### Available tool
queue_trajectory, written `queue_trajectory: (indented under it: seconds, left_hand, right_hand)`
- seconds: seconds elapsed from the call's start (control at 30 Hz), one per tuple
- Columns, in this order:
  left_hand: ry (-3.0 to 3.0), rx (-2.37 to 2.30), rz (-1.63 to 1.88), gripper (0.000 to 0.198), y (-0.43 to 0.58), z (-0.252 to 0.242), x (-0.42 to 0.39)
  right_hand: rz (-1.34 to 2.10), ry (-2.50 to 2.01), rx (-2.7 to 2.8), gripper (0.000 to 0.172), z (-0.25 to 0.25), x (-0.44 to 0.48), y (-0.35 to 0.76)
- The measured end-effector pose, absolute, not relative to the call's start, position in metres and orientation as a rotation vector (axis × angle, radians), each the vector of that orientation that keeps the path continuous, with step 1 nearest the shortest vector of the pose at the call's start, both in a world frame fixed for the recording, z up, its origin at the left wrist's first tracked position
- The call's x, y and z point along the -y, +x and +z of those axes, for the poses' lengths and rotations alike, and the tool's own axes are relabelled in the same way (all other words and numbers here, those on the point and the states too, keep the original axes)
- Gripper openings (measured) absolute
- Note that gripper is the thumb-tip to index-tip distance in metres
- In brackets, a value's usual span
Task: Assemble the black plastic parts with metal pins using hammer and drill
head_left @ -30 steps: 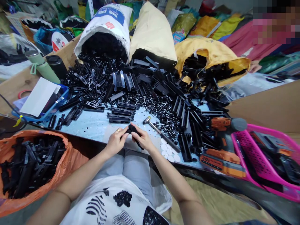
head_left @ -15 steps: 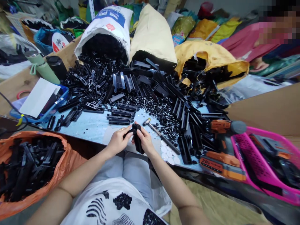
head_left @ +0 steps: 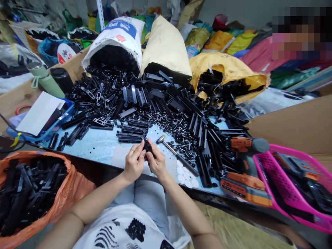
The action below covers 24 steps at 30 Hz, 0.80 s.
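Black plastic part [head_left: 148, 148], low in the middle of the frame, is pinched between your left hand [head_left: 135, 162] and right hand [head_left: 157, 163] over the bench [head_left: 103, 143] edge; grip firmly and hold it square.

The pale blue table [head_left: 98, 147] bears a wide heap of black parts [head_left: 166, 103], spilling from three sacks [head_left: 166, 48] at its back. A hammer [head_left: 178, 157], white discs [head_left: 185, 177] and a drill [head_left: 245, 166] lie near the front edge. A blue tray [head_left: 67, 109] sits at the left.
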State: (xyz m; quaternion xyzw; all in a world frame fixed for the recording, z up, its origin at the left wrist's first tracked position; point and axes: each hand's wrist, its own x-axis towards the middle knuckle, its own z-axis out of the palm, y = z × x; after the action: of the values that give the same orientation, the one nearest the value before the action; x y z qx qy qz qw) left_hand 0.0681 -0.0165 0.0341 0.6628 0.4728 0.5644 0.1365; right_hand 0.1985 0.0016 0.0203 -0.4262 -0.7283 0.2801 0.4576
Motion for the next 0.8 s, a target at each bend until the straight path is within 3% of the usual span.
queue_trajectory:
  seconds: [0.2, 0.47, 0.67, 0.8]
  left_hand:
    - [2.114, -0.963, 1.554, 0.04, 0.048, 0.044, -0.001]
    - [2.104, -0.987, 1.647, 0.039, 0.048, 0.055, -0.005]
    - [2.133, -0.844, 1.448, 0.034, 0.038, 0.051, -0.015]
    - [1.842, -1.125, 1.42, 0.032, 0.049, 0.024, -0.006]
  right_hand:
    - [0.553, -1.016, 1.786, 0.053, 0.02, 0.008, 0.196]
    - [0.339, -0.992, 1.697, 0.055, 0.026, 0.006, 0.181]
    - [0.432, -1.015, 1.694, 0.056, 0.01, 0.008, 0.182]
    - [0.634, -1.126, 1.759, 0.056, -0.004, 0.003, 0.182]
